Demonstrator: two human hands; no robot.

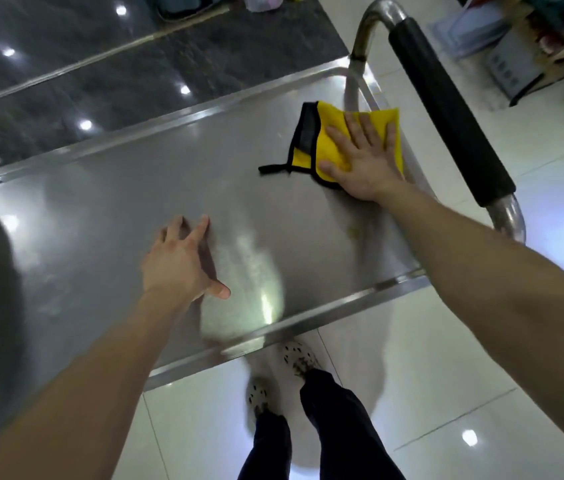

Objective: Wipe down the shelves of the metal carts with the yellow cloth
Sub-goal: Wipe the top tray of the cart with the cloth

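1. the right hand (363, 161) is pressing flat, fingers straight, on the yellow cloth (329, 140).
2. the yellow cloth is lying on the cart's top shelf (135, 202), near the black-padded handle (446, 112).
3. the left hand (180, 261) is resting spread-fingered on the top shelf, grasping nothing.

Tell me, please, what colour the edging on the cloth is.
Black, around the yellow cloth; the head view shows it.
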